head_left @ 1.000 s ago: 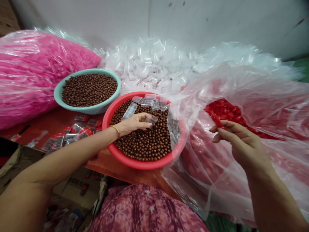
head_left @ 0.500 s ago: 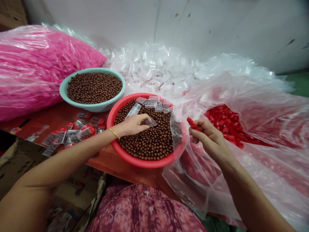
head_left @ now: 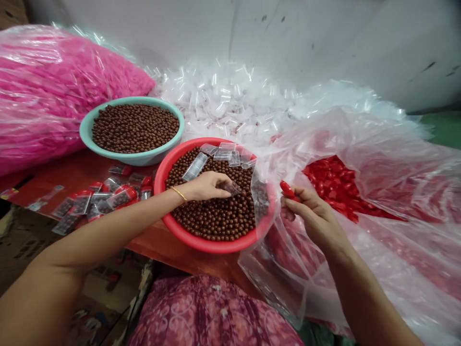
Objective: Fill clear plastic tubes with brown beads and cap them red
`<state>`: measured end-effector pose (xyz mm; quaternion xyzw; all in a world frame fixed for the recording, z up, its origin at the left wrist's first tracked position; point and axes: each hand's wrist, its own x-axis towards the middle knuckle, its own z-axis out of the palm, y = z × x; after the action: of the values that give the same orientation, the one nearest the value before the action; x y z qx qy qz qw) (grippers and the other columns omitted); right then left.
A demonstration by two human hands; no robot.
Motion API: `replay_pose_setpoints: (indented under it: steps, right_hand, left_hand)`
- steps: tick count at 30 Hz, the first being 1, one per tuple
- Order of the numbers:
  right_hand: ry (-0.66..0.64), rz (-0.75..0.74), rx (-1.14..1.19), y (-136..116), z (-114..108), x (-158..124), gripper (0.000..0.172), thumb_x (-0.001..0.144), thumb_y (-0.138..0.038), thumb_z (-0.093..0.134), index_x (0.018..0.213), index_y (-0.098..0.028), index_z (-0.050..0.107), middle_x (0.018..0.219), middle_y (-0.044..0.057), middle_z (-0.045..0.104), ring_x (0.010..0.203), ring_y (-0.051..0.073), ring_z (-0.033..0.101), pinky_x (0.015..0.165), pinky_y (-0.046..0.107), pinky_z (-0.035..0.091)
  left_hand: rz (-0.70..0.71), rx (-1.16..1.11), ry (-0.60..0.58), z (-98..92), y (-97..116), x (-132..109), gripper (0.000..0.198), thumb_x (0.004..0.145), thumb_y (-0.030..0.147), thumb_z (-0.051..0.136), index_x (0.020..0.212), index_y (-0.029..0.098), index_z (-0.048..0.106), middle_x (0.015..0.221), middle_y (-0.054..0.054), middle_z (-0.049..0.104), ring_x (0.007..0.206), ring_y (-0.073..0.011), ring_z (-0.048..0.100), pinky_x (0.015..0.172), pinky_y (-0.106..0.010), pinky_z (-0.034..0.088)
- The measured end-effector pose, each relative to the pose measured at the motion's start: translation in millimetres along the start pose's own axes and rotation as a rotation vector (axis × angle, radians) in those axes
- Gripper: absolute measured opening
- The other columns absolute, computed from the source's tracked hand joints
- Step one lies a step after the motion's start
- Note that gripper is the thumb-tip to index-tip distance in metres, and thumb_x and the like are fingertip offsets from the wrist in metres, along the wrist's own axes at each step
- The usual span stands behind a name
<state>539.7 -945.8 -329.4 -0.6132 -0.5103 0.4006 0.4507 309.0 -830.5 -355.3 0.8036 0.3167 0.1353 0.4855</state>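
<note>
My left hand (head_left: 212,186) is closed around a small clear container (head_left: 233,187) over the brown balls (head_left: 219,218) in the red basin (head_left: 212,246). Brown balls show inside the container's clear wall. To the right of the basin, my right hand (head_left: 306,206) pinches a red cap (head_left: 288,189) between thumb and fingers. Several clear containers (head_left: 195,166) lie on the balls near the basin's back rim. Part of a clear plastic bag covers the basin's right side.
A light blue basin (head_left: 131,156) of brown balls stands behind left, by a bag of pink pieces (head_left: 72,81). Filled red-capped containers (head_left: 122,196) lie on the red table (head_left: 154,240). Clear containers (head_left: 223,96) are heaped behind; red caps (head_left: 333,182) fill the right bag.
The view has shifted slightly, moving the basins left in the picture. My left hand's container now sits lower among the balls and looks darker inside. My right hand still holds the red cap.
</note>
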Motion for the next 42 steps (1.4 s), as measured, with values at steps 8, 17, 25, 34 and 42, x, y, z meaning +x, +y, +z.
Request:
replay_pose_setpoints:
  steps: [8, 17, 25, 34, 42]
  right_hand:
    - [-0.119, 0.019, 0.085, -3, 20, 5, 0.025, 0.070, -0.040, 0.063, 0.081, -0.019, 0.056, 0.064, -0.003, 0.057, 0.048, 0.008, 0.046, 0.046, 0.022, 0.038]
    - [-0.187, -0.211, 0.036, -12, 49, 29, 0.030, 0.069, -0.036, 0.067, 0.093, -0.019, 0.060, 0.071, -0.003, 0.059, 0.057, 0.009, 0.049, 0.056, 0.022, 0.041]
    - [-0.380, -0.310, -0.026, -16, 60, 44, 0.020, 0.069, -0.032, 0.069, 0.081, -0.018, 0.060, 0.071, -0.002, 0.060, 0.064, 0.010, 0.052, 0.063, 0.023, 0.043]
    - [-0.320, -0.005, 0.174, -9, 64, 47, 0.042, 0.067, -0.050, 0.068, 0.091, -0.020, 0.051, 0.059, -0.008, 0.048, 0.039, 0.005, 0.038, 0.036, 0.020, 0.035]
    - [-0.190, 0.032, 0.258, -6, 64, 54, 0.030, 0.067, -0.044, 0.064, 0.083, -0.019, 0.058, 0.077, -0.002, 0.059, 0.061, 0.009, 0.053, 0.054, 0.023, 0.045]
  left_hand:
    - [-0.051, -0.799, 0.001, 0.1, 16, -23, 0.033, 0.066, 0.022, 0.074, 0.092, 0.014, 0.055, 0.085, -0.001, 0.063, 0.077, -0.0104, 0.060, 0.073, -0.026, 0.049]
    - [0.002, -0.782, -0.038, 9.4, 17, -21, 0.037, 0.062, 0.030, 0.079, 0.085, 0.012, 0.057, 0.078, 0.001, 0.057, 0.071, -0.0076, 0.053, 0.068, -0.022, 0.047]
    - [0.000, -0.819, -0.145, 4.9, 9, -24, 0.039, 0.062, 0.031, 0.079, 0.090, 0.013, 0.059, 0.082, 0.001, 0.057, 0.071, -0.0086, 0.056, 0.068, -0.024, 0.049]
    - [0.062, -0.803, 0.003, 5.5, 11, -22, 0.035, 0.066, 0.023, 0.073, 0.092, 0.015, 0.052, 0.085, -0.002, 0.064, 0.075, -0.0096, 0.060, 0.066, -0.022, 0.048]
    - [0.067, -0.817, 0.073, 7.8, 11, -21, 0.032, 0.066, 0.020, 0.069, 0.092, 0.015, 0.050, 0.080, -0.001, 0.066, 0.065, -0.0081, 0.060, 0.063, -0.022, 0.048]
